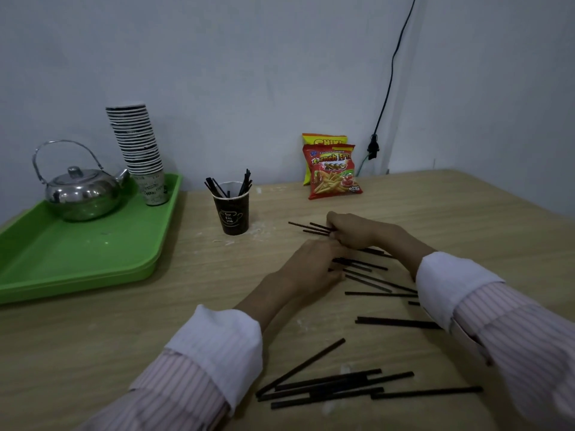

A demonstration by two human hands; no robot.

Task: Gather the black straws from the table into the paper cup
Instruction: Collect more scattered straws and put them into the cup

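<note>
A black paper cup [231, 214] stands upright on the wooden table [124, 337] with several black straws [243, 185] sticking out of it. My right hand [357, 232] grips a few black straws [308, 228] whose ends point left toward the cup. My left hand [311, 269] rests on the table just below it, fingers touching a cluster of straws [367, 269]. More loose straws [336, 387] lie scattered near the front edge and one pair of straws [395, 322] lies beside my right sleeve.
A green tray [77, 259] at the left holds a steel teapot [81, 194] and a tall stack of paper cups [140, 150]. Two snack bags [333, 169] lean on the back wall. A black cable [389, 88] hangs down to a plug.
</note>
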